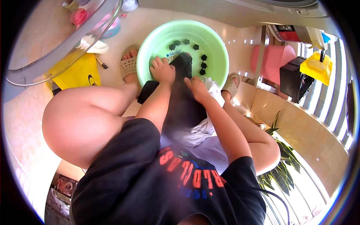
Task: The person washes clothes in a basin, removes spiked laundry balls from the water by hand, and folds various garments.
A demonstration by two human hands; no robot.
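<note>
A dark garment (182,108), perhaps trousers, stretches from my lap into a light green basin (220,56) between my feet. My left hand (163,71) is over the basin's near left side, its fingers apart and its thumb beside the garment's left edge. At the opposite edge, my right hand (197,89) has its fingers curled on the dark fabric. White cloth (213,90) bunches below my right hand and hangs over the rim. Small black star-like shapes (195,47) dot the basin floor, beside partly covered lettering. A black piece of fabric (147,92) shows beside my left forearm.
A round transparent appliance door (88,47) juts in at upper left, above a yellow bag (77,73). To the right stand a pink container (272,62), a black bin (296,80) and a yellow dustpan-like item (317,67). A leafy plant (281,170) grows by the railing.
</note>
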